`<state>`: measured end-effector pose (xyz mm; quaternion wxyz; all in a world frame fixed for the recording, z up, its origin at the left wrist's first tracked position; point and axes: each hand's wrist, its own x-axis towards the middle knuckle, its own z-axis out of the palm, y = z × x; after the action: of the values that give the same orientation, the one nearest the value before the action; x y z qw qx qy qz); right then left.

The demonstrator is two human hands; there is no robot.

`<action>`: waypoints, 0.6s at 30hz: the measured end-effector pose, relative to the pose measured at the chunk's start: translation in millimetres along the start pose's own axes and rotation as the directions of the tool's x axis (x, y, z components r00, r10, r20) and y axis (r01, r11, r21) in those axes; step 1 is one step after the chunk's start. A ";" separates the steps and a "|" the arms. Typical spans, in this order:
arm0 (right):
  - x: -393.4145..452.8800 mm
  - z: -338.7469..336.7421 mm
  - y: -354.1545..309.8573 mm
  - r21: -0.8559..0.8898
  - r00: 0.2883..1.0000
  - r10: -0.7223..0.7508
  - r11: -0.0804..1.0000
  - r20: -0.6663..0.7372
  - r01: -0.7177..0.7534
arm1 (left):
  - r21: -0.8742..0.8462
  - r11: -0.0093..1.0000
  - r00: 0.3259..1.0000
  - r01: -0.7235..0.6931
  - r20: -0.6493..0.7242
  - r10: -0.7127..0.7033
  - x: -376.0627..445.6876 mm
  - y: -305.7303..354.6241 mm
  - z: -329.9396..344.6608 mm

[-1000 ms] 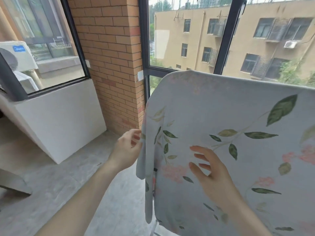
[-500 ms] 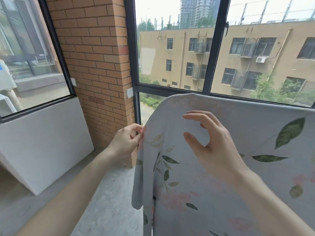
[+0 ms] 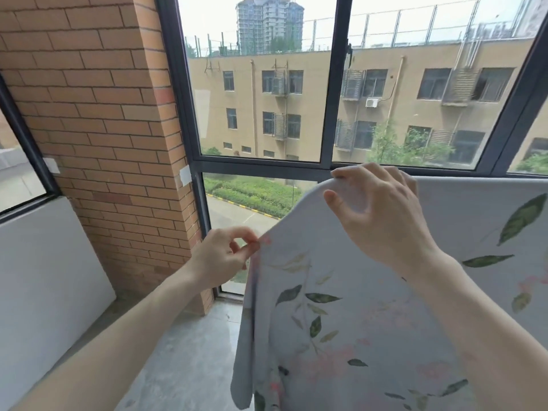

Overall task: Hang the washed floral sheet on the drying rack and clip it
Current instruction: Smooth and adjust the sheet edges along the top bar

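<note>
The floral sheet, pale grey with green leaves and pink flowers, hangs draped over a bar that it hides, filling the lower right of the view. My left hand pinches the sheet's left edge between thumb and fingertips. My right hand sits on the sheet's upper left corner, fingers curled over the top fold and thumb pressed on the front. No clip shows. The drying rack itself is covered by the cloth.
A brick pillar stands to the left, a dark-framed window runs behind the sheet, and a white low wall lies at the far left. Grey concrete floor stretches below my left arm.
My right hand rose from the sheet's front face to its top corner and closed over the fold. My left hand kept its pinch on the left edge. The view tilted upward.
</note>
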<state>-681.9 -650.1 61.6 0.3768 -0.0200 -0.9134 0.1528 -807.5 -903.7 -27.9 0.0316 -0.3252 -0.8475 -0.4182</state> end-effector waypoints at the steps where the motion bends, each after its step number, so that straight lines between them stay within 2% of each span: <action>1: 1.2 -0.3 -1.2 -0.003 1.000 0.023 1.000 -0.010 -0.023 | -0.052 0.999 1.000 -0.003 -0.006 0.003 1.9 0.3 -2.9; 5: 4.7 -0.4 -6.5 -0.050 0.997 0.066 0.996 -0.035 -0.068 | -0.145 0.989 0.998 -0.034 -0.058 0.026 25.4 11.1 -14.8; 12: 16.7 -0.5 -13.5 -0.064 0.987 0.155 0.985 -0.034 -0.157 | -0.112 0.989 0.992 -0.100 -0.086 0.091 94.5 40.8 -11.5; 14: 20.6 1.3 -12.3 -0.056 0.980 0.196 0.978 -0.043 -0.199 | -0.106 0.986 0.991 -0.132 -0.002 0.132 105.8 39.8 -0.3; 16: 22.8 0.8 -10.7 -0.053 0.968 0.243 0.968 -0.055 -0.246 | -0.140 0.984 0.975 -0.111 0.178 0.135 109.1 35.4 17.4; 18: 24.7 0.7 -11.9 -0.053 0.960 0.275 0.959 -0.061 -0.278 | -0.158 0.986 0.927 -0.057 0.357 0.111 106.0 29.4 28.4</action>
<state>-699.2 -657.9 81.5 0.3752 -0.1630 -0.8955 0.1753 -867.7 -814.5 8.4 -0.1322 -0.4346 -0.7913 -0.4093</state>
